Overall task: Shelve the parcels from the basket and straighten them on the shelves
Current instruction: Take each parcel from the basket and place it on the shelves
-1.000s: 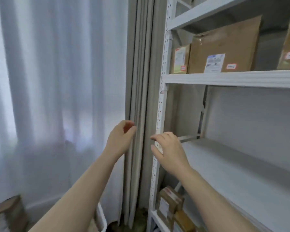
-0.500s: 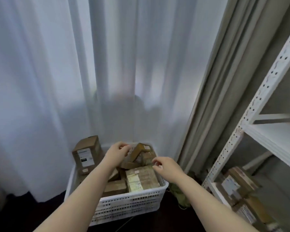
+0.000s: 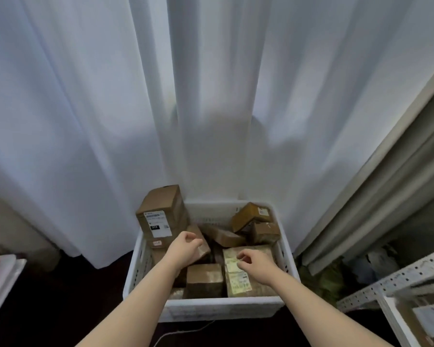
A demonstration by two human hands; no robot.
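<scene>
White perforated plastic basket (image 3: 223, 309), on the dark floor against a white sheer curtain (image 3: 211, 96); holds a jumble of brown cardboard parcels. Tall brown cardboard box (image 3: 161, 209), upright in the back left corner, rising above the rim: white shipping label (image 3: 158, 222) with a black patch reading "010", other print too small to read; a small red-and-white sticker beneath, illegible. Tilted brown carton (image 3: 251, 214), back right corner, with a small white label, unreadable. Small square taped brown box (image 3: 204, 280), front centre. Flat brown parcel (image 3: 238, 286), front right, with yellowish labels, their text blurred. Left hand (image 3: 183, 249): over the middle of the basket, fingers loosely curled, clasping nothing. Right hand (image 3: 254, 266): over the flat parcel, fingers loosely bent above the yellowish label, nothing gripped; whether they touch it cannot be told. Grey-beige heavy drape (image 3: 386, 196), right of the basket. White perforated metal shelf upright (image 3: 398, 274), far right, with a blurred labelled parcel (image 3: 429, 319) on the low shelf. Thin pale cord (image 3: 186, 333) on the floor before the basket.
</scene>
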